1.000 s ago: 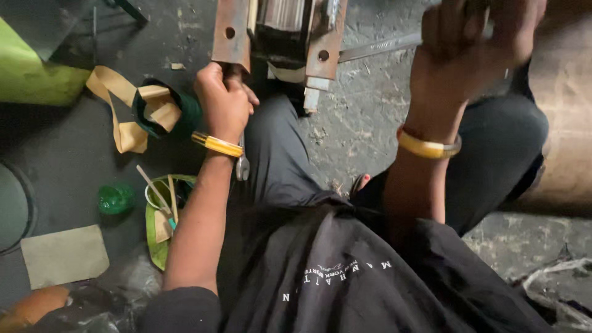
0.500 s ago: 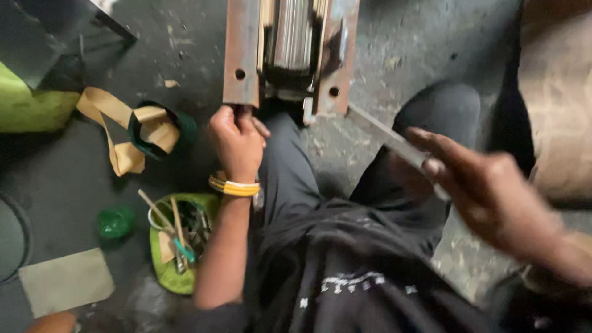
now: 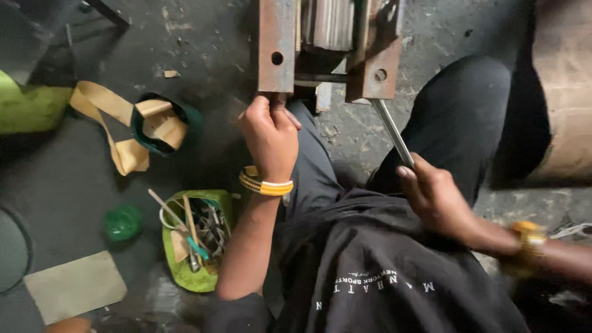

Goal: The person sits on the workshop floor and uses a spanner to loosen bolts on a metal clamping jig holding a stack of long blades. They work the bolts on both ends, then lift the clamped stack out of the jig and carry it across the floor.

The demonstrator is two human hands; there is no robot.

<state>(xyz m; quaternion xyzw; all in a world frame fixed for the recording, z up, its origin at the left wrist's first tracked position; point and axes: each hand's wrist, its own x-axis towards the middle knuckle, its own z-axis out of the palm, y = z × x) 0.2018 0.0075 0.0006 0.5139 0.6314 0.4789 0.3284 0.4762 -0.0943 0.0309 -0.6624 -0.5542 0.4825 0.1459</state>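
A rusty metal frame (image 3: 276,46) with a ribbed silver core (image 3: 330,23) stands on the floor in front of my knees. My left hand (image 3: 269,134) grips the lower end of the frame's left plate. My right hand (image 3: 439,196) is shut on a flat grey metal bar (image 3: 391,131). The bar slants up to the frame's right plate (image 3: 377,71), near its hole. Both wrists carry yellow bangles. I sit in dark clothes with my legs either side of the frame.
A green tub (image 3: 196,248) with several small tools sits left of my arm, next to a green lid (image 3: 122,222). A dark green bowl (image 3: 161,125) holds tan paper strips. A tan sheet (image 3: 74,287) lies at lower left; a large brown cylinder (image 3: 564,92) stands right.
My right hand came down from the upper right and now holds the bar lower, near my right knee. The view has shifted closer to the frame. My left hand stays on the left plate.
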